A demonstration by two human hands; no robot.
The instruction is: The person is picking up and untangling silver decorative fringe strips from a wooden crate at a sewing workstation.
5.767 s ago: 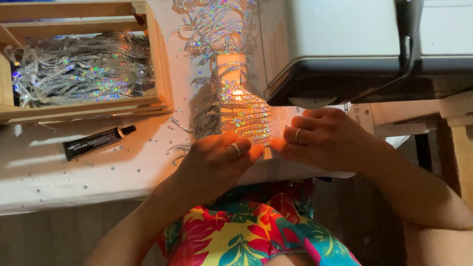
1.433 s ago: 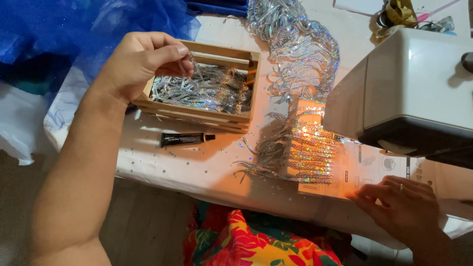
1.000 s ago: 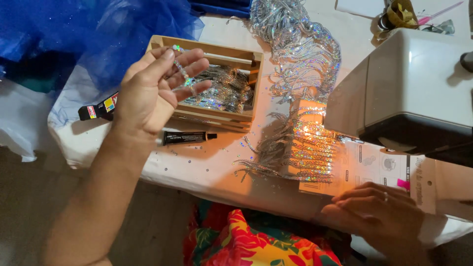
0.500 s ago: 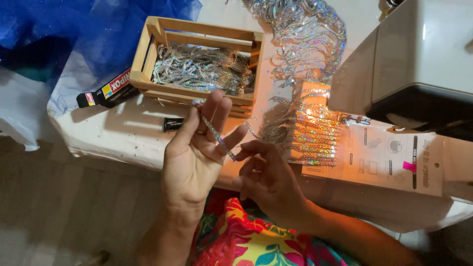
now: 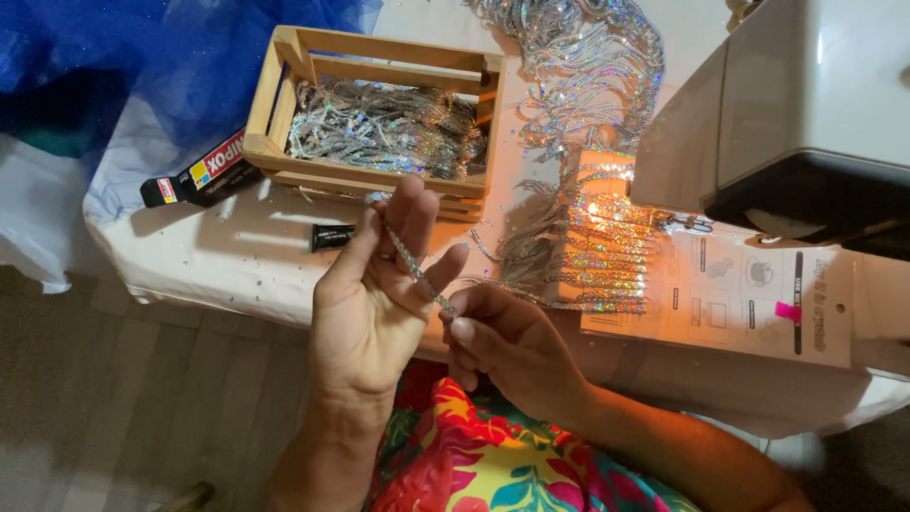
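My left hand [image 5: 372, 301] is raised palm-up over the table's front edge, with a thin silver sequin strand [image 5: 414, 266] lying across its fingers. The fingertips of my right hand [image 5: 507, 346] pinch the lower end of that strand, right beside the left palm. Behind the hands, a wooden crate [image 5: 284, 90] holds a heap of the same silver strands [image 5: 384, 128]. A glittering sequin fringe piece [image 5: 588, 242] lies under the lamp of the white sewing machine [image 5: 806, 114], glowing orange.
A small black tube [image 5: 332, 236] lies on the white table [image 5: 227, 265] in front of the crate. A black box with coloured print [image 5: 199, 175] sits at the left. Blue fabric [image 5: 114, 66] is piled at the far left. A floral garment [image 5: 493, 465] covers my lap.
My left hand went to the crate, came back with a silver strand, and lowered in front of me. My right hand left the fabric by the machine and took the strand's end.
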